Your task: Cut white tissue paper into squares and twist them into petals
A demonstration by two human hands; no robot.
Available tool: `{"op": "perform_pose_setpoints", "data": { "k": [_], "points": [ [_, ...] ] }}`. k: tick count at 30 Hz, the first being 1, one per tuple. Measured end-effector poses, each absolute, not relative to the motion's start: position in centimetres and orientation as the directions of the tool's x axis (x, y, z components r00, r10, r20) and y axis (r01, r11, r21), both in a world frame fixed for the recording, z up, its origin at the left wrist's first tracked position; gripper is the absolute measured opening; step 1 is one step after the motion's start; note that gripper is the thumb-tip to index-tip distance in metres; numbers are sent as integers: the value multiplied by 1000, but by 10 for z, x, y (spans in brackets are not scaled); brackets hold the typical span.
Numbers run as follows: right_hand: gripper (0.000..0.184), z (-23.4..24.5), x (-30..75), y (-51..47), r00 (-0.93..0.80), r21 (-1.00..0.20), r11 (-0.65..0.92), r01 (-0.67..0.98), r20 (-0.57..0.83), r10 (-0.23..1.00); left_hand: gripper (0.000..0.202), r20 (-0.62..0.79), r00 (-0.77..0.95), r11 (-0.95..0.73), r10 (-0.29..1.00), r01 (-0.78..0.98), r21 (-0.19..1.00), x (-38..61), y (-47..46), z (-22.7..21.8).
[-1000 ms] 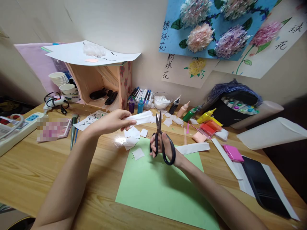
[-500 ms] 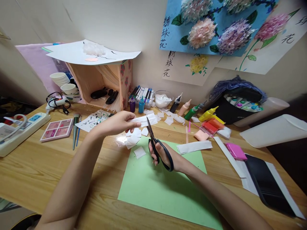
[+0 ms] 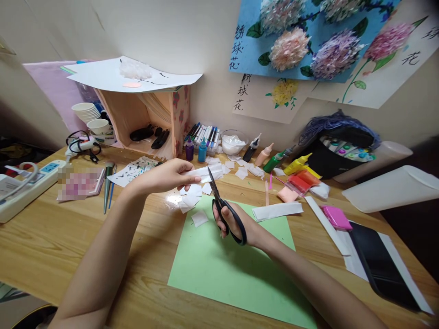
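Observation:
My left hand pinches a folded white paper strip, which points to the right over the table. Fingers of my right hand are wrapped through the handles of black-handled scissors. The blades reach up to the strip and cross it a little right of my left fingertips. Below them lies a sheet of green paper with a small white paper square on its upper left corner. Cut white paper pieces lie behind and under my left hand. Another folded white strip rests at the sheet's upper right.
Paint bottles, markers and a glass bowl line the back. Clay packets, a pink packet and a black phone-like slab lie right. At left are brushes and a power strip.
The scissor blades have closed further and shifted slightly left along the strip. My left hand keeps its place and its hold.

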State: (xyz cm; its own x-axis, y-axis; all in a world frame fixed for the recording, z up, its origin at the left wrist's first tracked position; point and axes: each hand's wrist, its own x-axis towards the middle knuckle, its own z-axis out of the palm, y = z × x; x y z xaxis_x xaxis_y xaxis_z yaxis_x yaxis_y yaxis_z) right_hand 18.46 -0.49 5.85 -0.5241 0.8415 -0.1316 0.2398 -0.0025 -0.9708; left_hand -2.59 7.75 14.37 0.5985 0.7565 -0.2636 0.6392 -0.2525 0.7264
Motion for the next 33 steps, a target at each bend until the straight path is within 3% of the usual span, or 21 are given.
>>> {"op": "perform_pose_setpoints", "data": {
  "k": [8,15,26,33],
  "points": [
    [54,56,182,-6,-460,-972,-29,233,-137,878,38,-263,597,-261,758,648,716,-28,77,145],
    [64,57,182,-6,-489,-975,-18,222,-127,863,39,-296,625,-261,723,643,720,-27,78,144],
    [64,61,183,-9,-496,-975,-19,220,-129,859,42,-309,608,-268,731,672,690,-31,78,145],
    [68,67,184,-10,-536,-975,1,224,-123,835,36,-314,640,-243,701,629,738,-30,75,149]
  ]
}}
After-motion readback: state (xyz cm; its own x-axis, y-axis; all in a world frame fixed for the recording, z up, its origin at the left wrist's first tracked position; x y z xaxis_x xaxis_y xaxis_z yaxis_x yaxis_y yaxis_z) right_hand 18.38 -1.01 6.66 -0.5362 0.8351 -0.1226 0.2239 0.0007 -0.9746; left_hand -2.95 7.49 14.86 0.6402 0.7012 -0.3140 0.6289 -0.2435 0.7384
